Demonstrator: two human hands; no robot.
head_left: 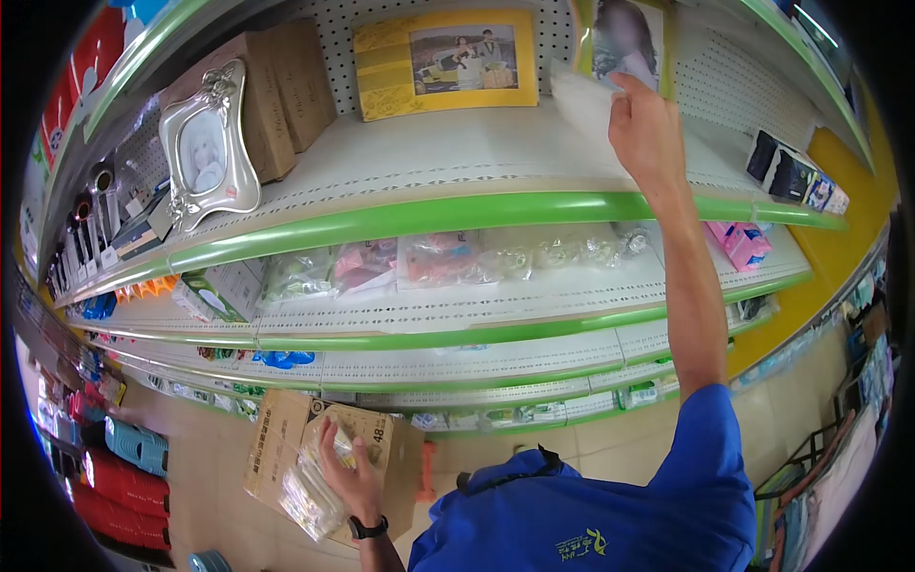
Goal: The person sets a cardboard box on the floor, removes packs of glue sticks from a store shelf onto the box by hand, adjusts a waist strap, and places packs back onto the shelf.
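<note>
A person in a blue shirt (591, 520) is at a set of shelves with green edges. The right arm stretches up to the upper shelf (400, 167), and the right hand (648, 133) has its grip closed on a pale packet (579, 107), blurred and partly see-through. That packet is above the shelf, just left of and partly in front of a yellow-bordered portrait (634, 33); whether the 2 touch cannot be told.

The left hand (351, 477), low and with a black watch (368, 527) on its wrist, has its grip around a bunch of clear packets (310, 496), the fingers bent over them. The bunch is over a cardboard box (272, 443) printed with "48"; whether it rests on the box is unclear.

Farther left on the upper shelf, a yellow frame (386, 62) showing 2 people stands against the perforated back panel (334, 43). Beside 2 brown cartons (291, 86), a silver frame (243, 157) with an oval opening leans back slightly. Small dark boxes (789, 174) lie near the shelf's right end.

On the shelf below are plastic-wrapped goods (443, 257), a green-and-white box (224, 291) to their left and a pink package (742, 245) to their right. Red bundles (124, 481) are on the floor at the left.
</note>
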